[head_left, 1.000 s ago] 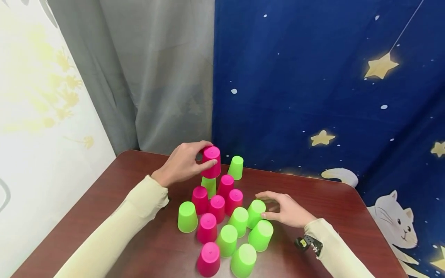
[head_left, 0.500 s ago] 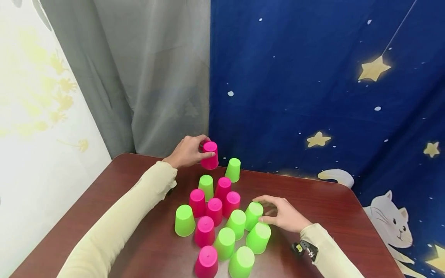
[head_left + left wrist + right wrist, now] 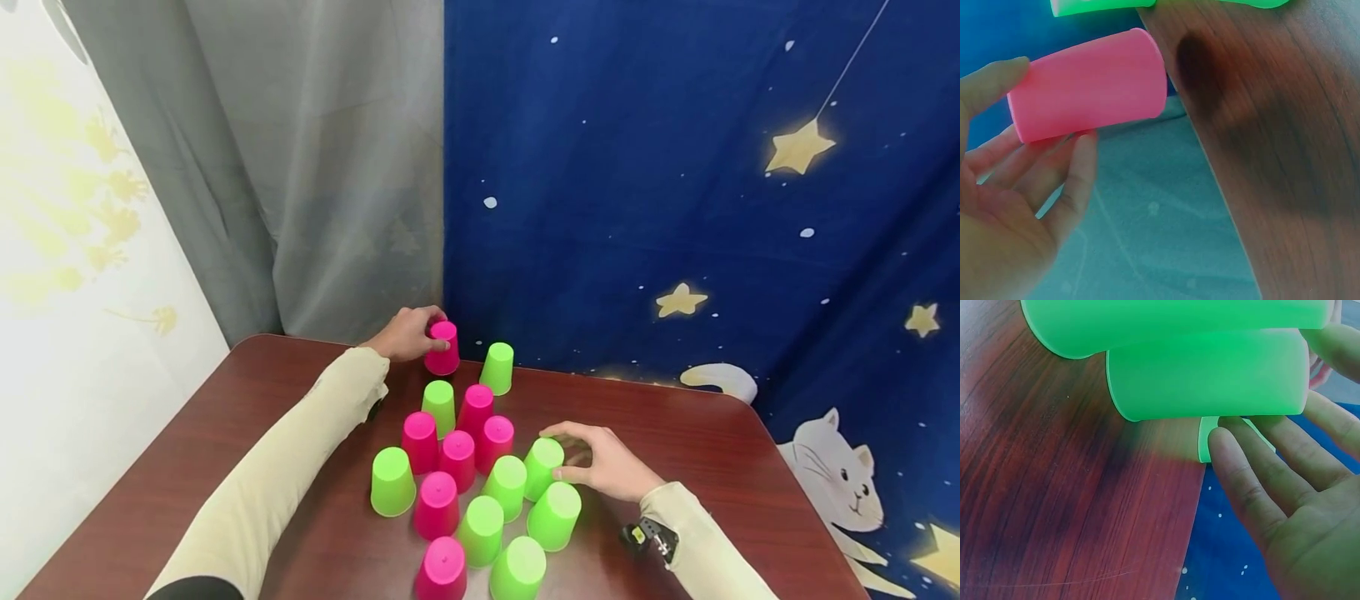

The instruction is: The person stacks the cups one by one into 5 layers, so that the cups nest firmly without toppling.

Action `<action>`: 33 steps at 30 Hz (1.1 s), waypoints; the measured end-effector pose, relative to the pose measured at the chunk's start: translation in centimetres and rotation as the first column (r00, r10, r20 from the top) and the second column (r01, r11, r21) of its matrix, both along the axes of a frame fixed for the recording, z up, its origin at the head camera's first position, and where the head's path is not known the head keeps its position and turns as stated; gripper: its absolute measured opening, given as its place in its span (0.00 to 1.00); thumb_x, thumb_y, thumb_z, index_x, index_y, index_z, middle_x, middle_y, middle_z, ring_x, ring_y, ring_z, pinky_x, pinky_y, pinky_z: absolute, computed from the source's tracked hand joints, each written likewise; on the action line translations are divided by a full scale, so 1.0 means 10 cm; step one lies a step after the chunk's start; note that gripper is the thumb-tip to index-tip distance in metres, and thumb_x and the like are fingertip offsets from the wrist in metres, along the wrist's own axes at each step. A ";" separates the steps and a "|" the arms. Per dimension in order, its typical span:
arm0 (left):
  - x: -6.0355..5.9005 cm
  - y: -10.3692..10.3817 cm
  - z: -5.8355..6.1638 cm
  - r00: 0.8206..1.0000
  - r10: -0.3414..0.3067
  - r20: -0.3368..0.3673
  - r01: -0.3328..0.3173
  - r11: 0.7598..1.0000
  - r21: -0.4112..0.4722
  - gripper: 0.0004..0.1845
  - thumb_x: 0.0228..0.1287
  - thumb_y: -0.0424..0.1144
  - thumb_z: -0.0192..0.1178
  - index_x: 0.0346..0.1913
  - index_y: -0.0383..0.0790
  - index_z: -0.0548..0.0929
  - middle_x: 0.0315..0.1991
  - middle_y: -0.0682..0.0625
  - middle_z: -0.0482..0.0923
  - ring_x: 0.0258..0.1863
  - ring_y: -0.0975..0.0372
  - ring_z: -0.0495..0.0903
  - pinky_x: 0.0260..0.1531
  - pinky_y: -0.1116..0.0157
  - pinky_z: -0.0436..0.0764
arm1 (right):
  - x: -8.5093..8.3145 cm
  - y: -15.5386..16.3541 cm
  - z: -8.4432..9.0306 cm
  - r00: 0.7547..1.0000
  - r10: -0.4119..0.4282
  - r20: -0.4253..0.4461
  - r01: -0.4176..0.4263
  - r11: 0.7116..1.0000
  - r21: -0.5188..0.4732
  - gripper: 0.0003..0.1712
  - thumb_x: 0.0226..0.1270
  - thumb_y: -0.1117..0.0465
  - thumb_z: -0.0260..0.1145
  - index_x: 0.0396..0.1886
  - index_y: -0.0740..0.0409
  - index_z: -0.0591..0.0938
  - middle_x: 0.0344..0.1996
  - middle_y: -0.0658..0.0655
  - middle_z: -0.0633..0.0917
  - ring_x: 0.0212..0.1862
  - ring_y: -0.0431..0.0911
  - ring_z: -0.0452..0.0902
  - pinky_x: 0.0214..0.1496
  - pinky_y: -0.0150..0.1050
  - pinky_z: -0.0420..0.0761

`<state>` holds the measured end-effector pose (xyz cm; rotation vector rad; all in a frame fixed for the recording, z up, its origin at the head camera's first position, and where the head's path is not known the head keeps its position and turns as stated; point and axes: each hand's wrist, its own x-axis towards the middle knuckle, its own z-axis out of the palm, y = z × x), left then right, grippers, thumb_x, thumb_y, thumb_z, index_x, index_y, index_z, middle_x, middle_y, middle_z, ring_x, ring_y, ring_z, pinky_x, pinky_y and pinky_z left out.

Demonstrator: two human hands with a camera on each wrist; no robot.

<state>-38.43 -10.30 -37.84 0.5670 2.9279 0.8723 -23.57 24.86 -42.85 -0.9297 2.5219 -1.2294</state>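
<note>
The left hand point(image 3: 406, 335) is pinching a pink cup point(image 3: 442, 350) between thumb and fingers, mouth down, by the far edge of the worktop point(image 3: 675, 433). If it's letting go with the rim overhanging, the cup could be tipping off. The right hand's point(image 3: 609, 460) fingers are curling round a green cup point(image 3: 543, 472); a twitch might be nudging its neighbour point(image 3: 555, 518).

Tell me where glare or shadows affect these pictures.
Head view: the white backdrop on the left looks washed out; left wrist view: soft-edged shadows fall on the table near the pink cup; right wrist view: a blurry shadow darkens the table beside a green cup.
</note>
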 end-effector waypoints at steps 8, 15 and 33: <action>-0.11 0.06 -0.10 0.997 -0.005 0.071 0.010 0.997 -0.071 0.25 0.65 0.43 0.67 0.62 0.37 0.76 0.52 0.41 0.83 0.52 0.51 0.80 0.53 0.58 0.83 | 0.00 -0.02 0.02 1.000 -0.021 0.021 0.020 1.000 0.019 0.30 0.61 0.58 0.75 0.64 0.51 0.77 0.52 0.55 0.86 0.51 0.43 0.85 0.50 0.40 0.87; -0.17 0.13 -0.09 0.998 -0.020 0.062 0.029 0.989 -0.143 0.24 0.62 0.44 0.70 0.59 0.39 0.80 0.48 0.43 0.84 0.46 0.53 0.80 0.49 0.59 0.83 | -0.03 -0.01 0.00 0.999 -0.035 0.024 0.035 0.999 0.004 0.31 0.60 0.61 0.75 0.63 0.52 0.78 0.51 0.54 0.87 0.50 0.42 0.85 0.50 0.38 0.87; -0.20 0.23 -0.13 0.995 -0.018 0.100 0.040 0.974 -0.225 0.26 0.61 0.44 0.71 0.61 0.41 0.79 0.51 0.42 0.83 0.47 0.53 0.80 0.53 0.57 0.83 | -0.09 -0.05 -0.07 1.000 -0.025 -0.013 0.025 1.000 0.017 0.29 0.59 0.61 0.75 0.62 0.54 0.79 0.50 0.55 0.87 0.49 0.42 0.85 0.50 0.39 0.87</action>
